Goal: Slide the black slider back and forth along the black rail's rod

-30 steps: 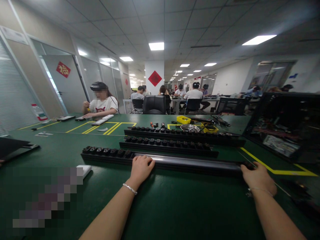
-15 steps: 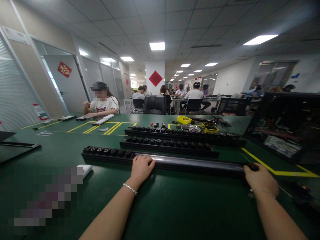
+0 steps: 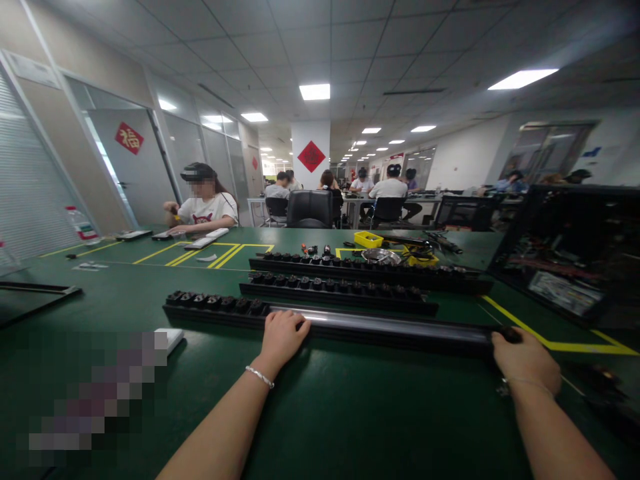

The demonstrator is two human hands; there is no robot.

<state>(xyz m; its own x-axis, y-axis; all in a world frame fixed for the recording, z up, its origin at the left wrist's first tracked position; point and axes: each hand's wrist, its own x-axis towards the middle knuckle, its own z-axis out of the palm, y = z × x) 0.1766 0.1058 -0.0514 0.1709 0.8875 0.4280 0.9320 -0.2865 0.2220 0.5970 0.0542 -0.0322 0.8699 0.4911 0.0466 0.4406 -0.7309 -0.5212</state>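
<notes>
A long black rail (image 3: 390, 328) lies across the green table (image 3: 350, 413) in front of me, with several small black parts in its left section. My left hand (image 3: 281, 337) rests on the rail near its middle, fingers curled over its top edge. At the rail's right end my right hand (image 3: 525, 363) is closed around the tip. Two more black rails (image 3: 340, 293) filled with small black parts lie parallel behind it.
A yellow bin (image 3: 367, 239), a metal dish (image 3: 380, 255) and tools sit at the table's far side. A dark open case (image 3: 570, 253) stands at the right, and a white flat object (image 3: 170, 339) lies at the left. A person (image 3: 205, 203) works at the far left; others sit further back.
My right hand has slid a little to the right along the rail's end. The left hand and the rails stay where they were.
</notes>
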